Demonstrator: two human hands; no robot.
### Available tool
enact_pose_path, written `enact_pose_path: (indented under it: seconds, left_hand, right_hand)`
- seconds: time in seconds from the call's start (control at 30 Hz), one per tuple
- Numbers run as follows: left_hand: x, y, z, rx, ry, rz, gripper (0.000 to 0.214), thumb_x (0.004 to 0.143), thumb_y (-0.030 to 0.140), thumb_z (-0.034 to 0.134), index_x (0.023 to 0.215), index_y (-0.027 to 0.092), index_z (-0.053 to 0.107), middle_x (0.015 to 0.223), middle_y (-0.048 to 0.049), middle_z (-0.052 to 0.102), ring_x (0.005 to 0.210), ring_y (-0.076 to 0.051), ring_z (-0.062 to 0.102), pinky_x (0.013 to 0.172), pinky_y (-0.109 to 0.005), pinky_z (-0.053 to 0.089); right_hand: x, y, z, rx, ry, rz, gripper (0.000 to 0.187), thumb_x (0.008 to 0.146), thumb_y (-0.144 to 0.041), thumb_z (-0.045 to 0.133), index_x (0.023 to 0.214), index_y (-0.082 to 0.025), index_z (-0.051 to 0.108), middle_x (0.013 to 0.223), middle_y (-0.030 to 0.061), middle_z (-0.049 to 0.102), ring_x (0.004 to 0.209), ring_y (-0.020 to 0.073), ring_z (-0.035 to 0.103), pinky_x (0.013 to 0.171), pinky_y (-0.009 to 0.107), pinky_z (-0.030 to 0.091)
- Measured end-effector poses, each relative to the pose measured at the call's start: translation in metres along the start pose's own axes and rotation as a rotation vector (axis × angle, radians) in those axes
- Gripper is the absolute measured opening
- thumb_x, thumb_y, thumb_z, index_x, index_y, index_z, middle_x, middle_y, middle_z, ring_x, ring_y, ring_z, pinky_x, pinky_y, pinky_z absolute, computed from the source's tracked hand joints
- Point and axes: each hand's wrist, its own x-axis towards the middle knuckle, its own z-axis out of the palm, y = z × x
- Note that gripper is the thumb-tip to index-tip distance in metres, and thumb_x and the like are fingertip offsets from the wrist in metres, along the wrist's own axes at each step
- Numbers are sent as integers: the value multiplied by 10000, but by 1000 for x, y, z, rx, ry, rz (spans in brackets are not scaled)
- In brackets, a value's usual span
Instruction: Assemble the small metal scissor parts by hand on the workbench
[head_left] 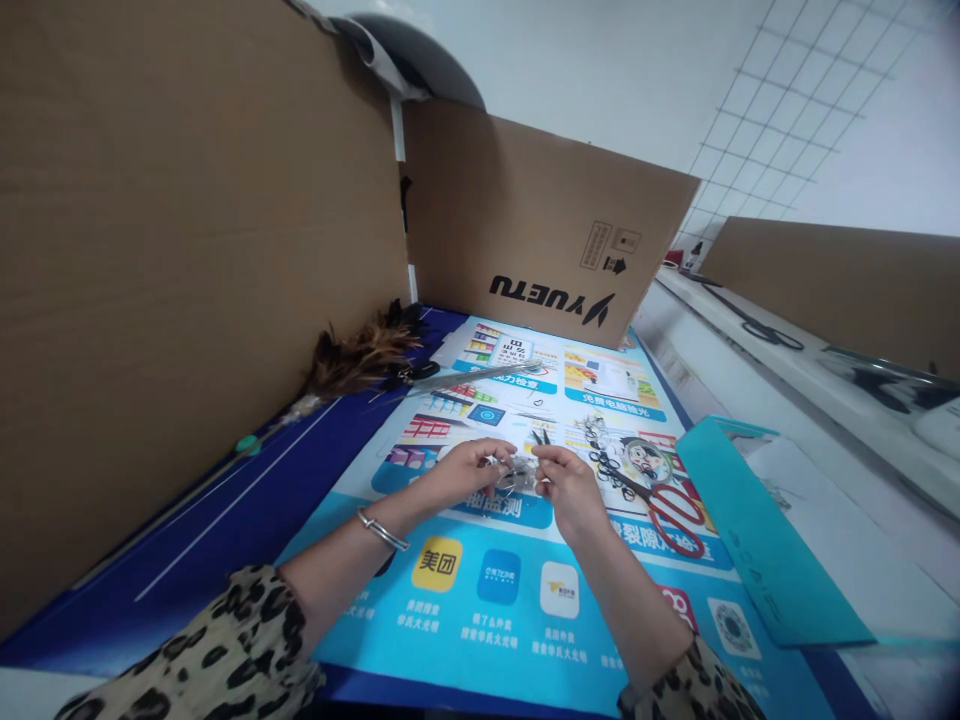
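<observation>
Both hands meet above the printed sheet in the middle. My left hand (474, 468) is closed in a pinch on a small silvery, wire-like piece (515, 476). On the other side of that piece, my right hand (566, 485) also grips it with bent fingers. A dark, pointed forked tip (541, 437) shows just beyond the right fingertips; I cannot tell whether that hand holds it. Right of this hand lie red-handled scissors (675, 520), beside a cluster of small dark and silvery loops (600, 445) and a round picture piece (646, 460).
Cardboard panels (525, 190) stand at the back and left. A brown feather piece (360, 355) lies along the left panel, near a bundle of thin silvery rods (480, 376). A teal folder (772, 545) lies at right, beside a white ledge (750, 310) holding dark scissors (765, 332).
</observation>
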Motion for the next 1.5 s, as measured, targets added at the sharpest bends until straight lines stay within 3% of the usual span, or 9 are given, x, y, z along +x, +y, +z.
enact_pose_path:
  seconds: [0.13,0.3,0.57,0.73,1.03,1.2,1.37,1.5]
  left_hand:
    - [0,0,1,-32,3,-24,190,743,290,573,843,128,576,1138,-89,534,562,-63,533,553,-234,480]
    - [1,-2,-1,-16,38,-51,204,737,278,575,873,127,591,898,-55,622,561,-85,539,560,-224,464]
    - [1,-5,0,-26,34,-37,190,745,279,568,864,136,605,763,-22,615,541,-91,534,531,-211,433]
    - [2,-7,0,-11,70,-38,181,740,287,577,843,140,604,700,-2,602,517,-87,524,518,-206,421]
    - [1,-6,-2,-115,86,-58,193,733,300,598,832,134,598,715,-14,611,519,-87,527,519,-208,415]
    - [0,-3,0,-152,104,-61,218,737,287,590,901,142,593,771,-31,628,533,-95,552,504,-206,413]
    - [0,-3,4,-160,97,-70,240,735,259,582,950,151,578,835,-46,645,529,-94,563,493,-205,419]
    - [-2,2,6,-135,98,-70,170,721,244,584,859,145,590,1101,-84,591,507,-61,554,494,-210,436]
  right_hand:
    - [-1,1,1,-79,1,-2,166,631,-191,602,780,-148,662,534,-18,522,510,107,493,513,255,430]
    - [-5,2,4,-170,-46,-66,189,660,-220,606,835,-163,647,601,-23,533,537,110,514,532,263,459]
    - [-4,-1,5,-347,-101,-68,175,666,-256,606,808,-161,643,498,-53,485,447,100,484,478,256,454]
    - [-6,-1,6,-292,-174,-1,208,671,-288,621,837,-164,631,518,-44,508,482,106,493,474,254,461]
    - [-4,4,2,-85,-236,68,206,655,-242,664,846,-174,629,555,-37,529,480,92,488,489,241,440]
    - [3,6,-4,98,-106,84,162,610,-172,661,769,-168,630,549,-26,521,516,97,491,509,238,429]
    - [5,8,-5,107,-38,63,154,590,-140,628,743,-148,644,534,-17,515,513,100,485,526,252,430]
    - [5,7,-6,77,-14,44,145,597,-142,601,737,-143,641,518,-20,511,492,101,483,525,257,421]
